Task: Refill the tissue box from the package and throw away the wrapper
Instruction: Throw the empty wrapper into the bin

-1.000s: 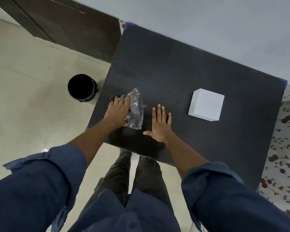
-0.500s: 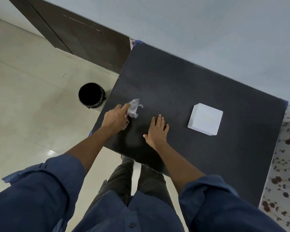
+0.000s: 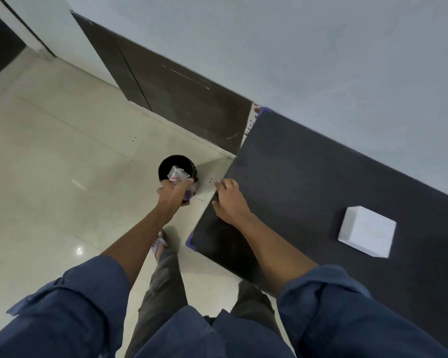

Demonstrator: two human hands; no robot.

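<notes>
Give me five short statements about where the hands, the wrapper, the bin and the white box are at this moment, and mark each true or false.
1. The left hand holds the crumpled wrapper over the black bin. True.
2. The right hand is gripping the white tissue box. False: it rests flat on the black table near its left edge, well apart from the box.
3. The bin stands on the floor beside the table. True.
4. The tissue box lies on the floor. False: it sits on the table, toward the right.
5. The wrapper lies flat on the table. False: it is in the left hand, off the table.
</notes>
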